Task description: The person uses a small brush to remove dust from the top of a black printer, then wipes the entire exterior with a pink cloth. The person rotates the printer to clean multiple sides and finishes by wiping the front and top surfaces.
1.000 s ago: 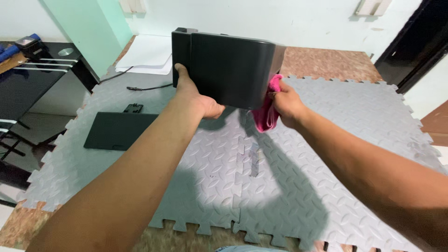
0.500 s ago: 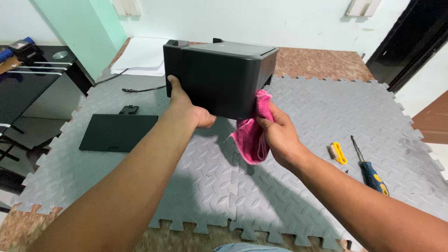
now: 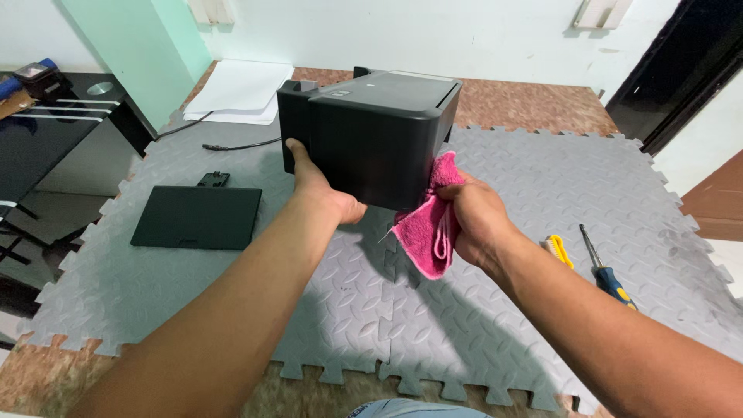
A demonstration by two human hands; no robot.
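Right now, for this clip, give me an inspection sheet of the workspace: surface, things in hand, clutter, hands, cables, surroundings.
Surface: grey foam mat of interlocking tiles, on a brown floor.
Things in hand: black box-shaped device held up off the mat; pink cloth pressed at its lower right corner.
Clutter: flat black panel at left; screwdriver and small yellow tool at right.
Hands: left hand grips the device's near lower edge; right hand grips the cloth.
Cables: one black cable on the mat behind the device.
Surroundings: white sheets, dark desk at left, dark door at right.
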